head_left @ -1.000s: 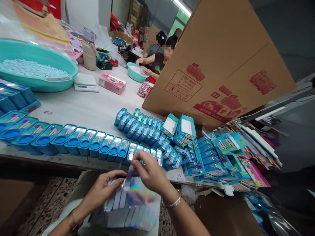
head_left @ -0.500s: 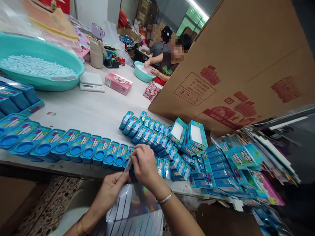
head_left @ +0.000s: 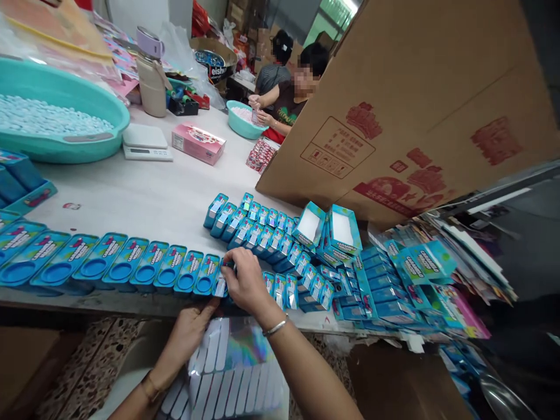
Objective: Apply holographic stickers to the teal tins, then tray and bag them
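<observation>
A row of blue tins [head_left: 126,262] with round recesses runs along the table's front edge. At the row's right end, a narrow clear-and-white sticker [head_left: 221,284] lies against one tin. My right hand [head_left: 245,280] is closed over that tin's upper part, its fingertips pinching the sticker's top end. My left hand [head_left: 192,326] is below the table edge, with its thumb and fingers together at the sticker's lower end. Under my hands, a shiny sheet of sticker strips [head_left: 236,373] rests on my lap. Part of the tin is hidden behind my right hand.
More blue tins [head_left: 266,239] stand in rows beyond my right hand, beside open display boxes [head_left: 343,227]. A large cardboard box [head_left: 420,116] leans over the right side. At left are a turquoise basin [head_left: 87,140] and a white scale [head_left: 146,140]. Two people work at the back.
The sticker has gone from being held between both hands above the sheet to lying against a tin. My right hand has come down onto that tin; the view has shifted slightly.
</observation>
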`<state>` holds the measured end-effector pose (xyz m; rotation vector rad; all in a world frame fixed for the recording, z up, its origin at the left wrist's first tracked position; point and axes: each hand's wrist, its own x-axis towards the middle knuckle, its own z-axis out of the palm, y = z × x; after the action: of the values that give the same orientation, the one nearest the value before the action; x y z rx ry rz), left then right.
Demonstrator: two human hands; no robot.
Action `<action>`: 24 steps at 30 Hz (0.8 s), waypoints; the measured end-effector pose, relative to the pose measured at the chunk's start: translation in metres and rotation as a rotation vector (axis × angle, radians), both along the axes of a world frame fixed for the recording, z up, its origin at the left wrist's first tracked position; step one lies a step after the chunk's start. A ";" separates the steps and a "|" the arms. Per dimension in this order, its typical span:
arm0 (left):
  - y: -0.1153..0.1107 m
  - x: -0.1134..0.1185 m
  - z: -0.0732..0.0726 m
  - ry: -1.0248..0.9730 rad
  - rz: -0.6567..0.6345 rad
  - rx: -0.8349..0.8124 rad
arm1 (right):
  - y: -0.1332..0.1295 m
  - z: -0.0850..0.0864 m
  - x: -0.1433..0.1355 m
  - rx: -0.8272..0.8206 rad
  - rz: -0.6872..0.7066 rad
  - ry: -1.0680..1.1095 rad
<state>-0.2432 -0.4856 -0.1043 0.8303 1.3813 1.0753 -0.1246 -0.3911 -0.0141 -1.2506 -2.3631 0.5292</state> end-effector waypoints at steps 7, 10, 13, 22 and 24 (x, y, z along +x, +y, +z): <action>-0.019 -0.016 0.003 0.064 -0.358 0.037 | -0.054 0.017 0.034 0.100 0.039 0.252; -0.030 -0.015 0.011 0.035 -0.486 0.021 | -0.103 0.015 0.060 -0.017 0.081 0.176; -0.034 -0.006 0.023 -0.014 -0.511 0.026 | -0.139 0.004 0.076 -0.053 0.065 0.070; -0.036 0.010 0.055 -0.203 -0.513 -0.022 | -0.163 -0.005 0.082 0.284 -0.021 0.110; -0.038 0.008 0.056 -0.233 -0.495 -0.027 | -0.164 -0.005 0.081 0.328 -0.003 0.099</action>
<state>-0.2350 -0.5240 -0.0483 0.9326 0.9255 0.7373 -0.0436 -0.5547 -0.0190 -1.0529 -2.2512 0.1859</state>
